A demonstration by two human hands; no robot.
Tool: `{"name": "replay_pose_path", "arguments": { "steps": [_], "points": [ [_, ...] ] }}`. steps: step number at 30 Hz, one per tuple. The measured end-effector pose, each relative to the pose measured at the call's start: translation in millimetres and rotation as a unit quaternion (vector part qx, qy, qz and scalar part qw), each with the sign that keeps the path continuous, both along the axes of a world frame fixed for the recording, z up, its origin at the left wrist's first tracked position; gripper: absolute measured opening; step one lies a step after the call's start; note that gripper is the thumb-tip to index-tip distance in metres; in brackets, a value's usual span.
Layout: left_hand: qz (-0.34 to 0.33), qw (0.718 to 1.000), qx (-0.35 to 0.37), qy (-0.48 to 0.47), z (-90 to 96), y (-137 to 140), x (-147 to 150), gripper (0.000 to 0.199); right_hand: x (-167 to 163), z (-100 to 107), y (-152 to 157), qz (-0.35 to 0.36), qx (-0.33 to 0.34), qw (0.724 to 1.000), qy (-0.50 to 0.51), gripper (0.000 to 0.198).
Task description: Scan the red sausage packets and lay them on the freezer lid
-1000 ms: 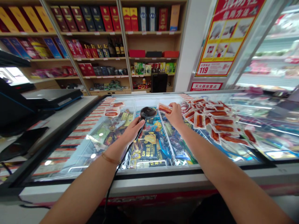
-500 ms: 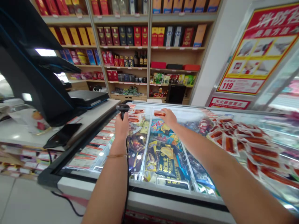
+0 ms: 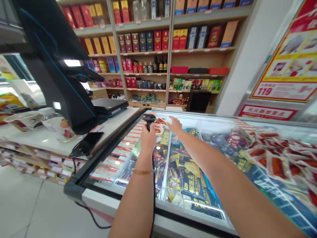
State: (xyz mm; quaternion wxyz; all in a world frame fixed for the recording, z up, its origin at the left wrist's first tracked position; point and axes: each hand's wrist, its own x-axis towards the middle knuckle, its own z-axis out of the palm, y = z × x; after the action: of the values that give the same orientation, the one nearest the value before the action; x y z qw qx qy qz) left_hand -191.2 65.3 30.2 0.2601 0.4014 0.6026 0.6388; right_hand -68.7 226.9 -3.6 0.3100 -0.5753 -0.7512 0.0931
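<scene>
My left hand (image 3: 148, 135) is closed around the handle of a black barcode scanner (image 3: 149, 117), whose cable runs down along my forearm. My right hand (image 3: 174, 125) is over the freezer's glass top, fingers apart. Just left of its fingertips lies a packed sausage (image 3: 161, 121); whether they still touch it is hard to tell. Another sausage pack (image 3: 158, 131) lies nearer, beside the scanner hand. Many more sausage packs (image 3: 277, 165) are heaped on the glass at the right. Bagged ice creams (image 3: 192, 181) show through the glass.
On the counter at left stand a black checkout terminal with a scale (image 3: 109, 105), a phone (image 3: 89, 143) and plastic containers (image 3: 26, 120). The freezer's dark frame (image 3: 104, 155) edges the glass. Shelves of boxed bottles (image 3: 143, 41) fill the back wall; a red poster (image 3: 284, 66) hangs right.
The view has swung left. My right hand, which held a sausage pack, has moved left toward the packs by the scanner, and its fingers have parted. My left hand keeps the scanner.
</scene>
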Motion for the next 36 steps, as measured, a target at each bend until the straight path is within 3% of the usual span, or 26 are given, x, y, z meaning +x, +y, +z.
{"name": "replay_pose_path", "arguments": {
  "steps": [4, 10, 14, 17, 21, 26, 32, 36],
  "points": [
    [-0.071, 0.996, -0.003, -0.046, 0.5, 0.3, 24.1, 0.029, 51.5, -10.7, -28.7, -0.020, 0.024, 0.999, -0.015, 0.049],
    [-0.217, 0.974, -0.010, -0.069, -5.8, -14.0, 74.5, 0.032, 149.9, -19.0, -95.4, -0.083, 0.041, 0.993, -0.079, 0.048],
    [-0.295, 0.949, -0.033, -0.111, -12.1, -26.5, 98.8, 0.038, 213.7, -8.0, -130.6, -0.161, 0.036, 0.978, -0.130, 0.047],
    [-0.321, 0.940, -0.049, -0.105, -18.0, -31.1, 107.3, 0.041, 248.6, 6.5, -142.4, -0.240, -0.003, 0.956, -0.167, 0.049],
    [-0.332, 0.941, -0.046, -0.039, -25.5, -30.8, 108.4, 0.043, 275.9, 17.4, -142.7, -0.332, -0.075, 0.920, -0.195, 0.048],
    [-0.320, 0.946, -0.053, -0.010, -29.0, -28.8, 107.6, 0.045, 295.6, 14.7, -137.4, -0.349, -0.149, 0.909, -0.175, 0.050],
    [-0.324, 0.945, -0.047, -0.008, -31.3, -27.2, 107.2, 0.046, 306.3, 14.0, -138.7, -0.349, -0.144, 0.910, -0.172, 0.049],
    [-0.327, 0.944, -0.042, -0.019, -32.0, -26.4, 105.7, 0.045, 309.6, 14.0, -140.2, -0.353, -0.100, 0.913, -0.177, 0.055]
  ]
}}
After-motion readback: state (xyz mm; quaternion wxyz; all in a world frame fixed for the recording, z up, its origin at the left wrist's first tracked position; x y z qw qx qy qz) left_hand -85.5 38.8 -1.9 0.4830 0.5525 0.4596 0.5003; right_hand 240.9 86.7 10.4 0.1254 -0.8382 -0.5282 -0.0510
